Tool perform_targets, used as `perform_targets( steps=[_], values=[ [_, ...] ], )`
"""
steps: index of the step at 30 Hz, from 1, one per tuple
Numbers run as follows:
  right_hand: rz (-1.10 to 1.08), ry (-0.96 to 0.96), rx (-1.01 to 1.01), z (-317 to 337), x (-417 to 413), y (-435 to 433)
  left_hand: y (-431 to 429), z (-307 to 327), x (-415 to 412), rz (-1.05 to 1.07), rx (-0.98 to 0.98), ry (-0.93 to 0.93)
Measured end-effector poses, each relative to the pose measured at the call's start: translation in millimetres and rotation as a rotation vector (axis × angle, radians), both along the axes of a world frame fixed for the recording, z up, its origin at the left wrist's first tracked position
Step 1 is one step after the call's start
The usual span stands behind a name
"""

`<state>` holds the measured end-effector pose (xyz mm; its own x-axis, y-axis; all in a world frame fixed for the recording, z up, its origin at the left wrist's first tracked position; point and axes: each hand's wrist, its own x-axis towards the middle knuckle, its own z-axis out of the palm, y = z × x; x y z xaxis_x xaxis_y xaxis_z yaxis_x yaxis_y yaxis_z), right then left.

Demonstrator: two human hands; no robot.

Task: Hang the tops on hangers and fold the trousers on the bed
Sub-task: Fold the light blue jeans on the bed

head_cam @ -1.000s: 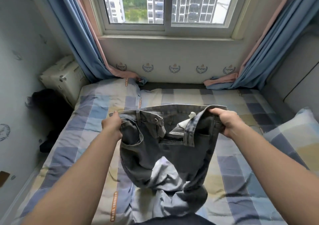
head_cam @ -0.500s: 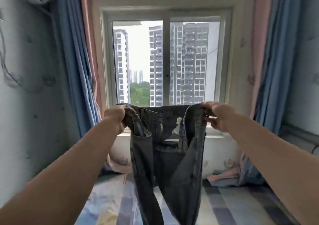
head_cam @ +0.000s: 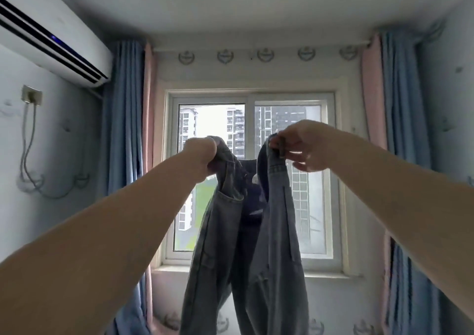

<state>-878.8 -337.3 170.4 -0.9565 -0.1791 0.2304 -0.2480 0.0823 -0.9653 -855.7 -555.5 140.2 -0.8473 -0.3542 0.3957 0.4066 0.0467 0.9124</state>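
A pair of grey-blue jeans (head_cam: 277, 232) hangs in the air in front of the window, waistband up, legs dropping out of view at the bottom. My left hand (head_cam: 202, 158) grips the left side of the waistband in a fist. My right hand (head_cam: 300, 146) pinches the right side of the waistband between thumb and fingers. Both arms are stretched forward and raised. The bed is out of view.
A window (head_cam: 250, 180) with a white frame faces me, blue and pink curtains (head_cam: 128, 134) on both sides. An air conditioner (head_cam: 51, 42) is mounted high on the left wall, with a socket and cable (head_cam: 30, 98) below it.
I have lifted the jeans higher, from just above the bed to up in front of the window. My view has tilted up, so the bed has dropped out of sight. Both hands have moved closer together.
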Motion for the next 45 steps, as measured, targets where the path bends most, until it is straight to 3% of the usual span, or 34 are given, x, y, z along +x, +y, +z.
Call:
perform_targets(
  steps=[4, 13, 19, 24, 26, 29, 31, 33, 36, 39, 42, 45],
  values=[
    [0.141, 0.001, 0.026, 15, 9, -19, 23, 7, 11, -0.145, -0.016, -0.007],
    [0.159, 0.081, 0.011, 11, 16, -35, 40, -25, 16, -0.287, -0.245, -0.051],
    [0.191, 0.110, -0.001, -5, 26, -37, 51, -44, 10, -0.125, 0.040, 0.060],
    [-0.256, 0.555, 0.062, -48, -1, 5, 35, -45, 12, -0.111, 0.100, 0.068],
    [-0.214, 0.403, 0.048, -80, -14, 22, 28, -41, 17, -0.150, 0.124, 0.094],
    [0.248, 0.004, -0.033, -124, -33, 36, 21, -35, 24, -0.257, 0.100, 0.106],
    [0.457, -0.080, -0.111, -139, -35, 37, 18, -34, 26, -0.338, 0.070, 0.099],
    [0.478, -0.087, -0.220, -142, -36, 35, 12, -34, 28, -0.393, 0.035, 0.083],
    [0.377, -0.102, -0.288, -132, -33, 30, -3, -36, 29, -0.411, -0.009, 0.047],
    [0.221, -0.060, -0.203, -115, -25, 25, -22, -38, 29, -0.336, -0.047, 0.007],
    [0.015, 0.134, -0.190, -89, -15, 14, -36, -38, 28, -0.139, -0.063, 0.007],
    [-0.204, 0.385, -0.043, -65, -6, -1, -45, -34, 23, 0.036, -0.041, 0.056]
  ],
)
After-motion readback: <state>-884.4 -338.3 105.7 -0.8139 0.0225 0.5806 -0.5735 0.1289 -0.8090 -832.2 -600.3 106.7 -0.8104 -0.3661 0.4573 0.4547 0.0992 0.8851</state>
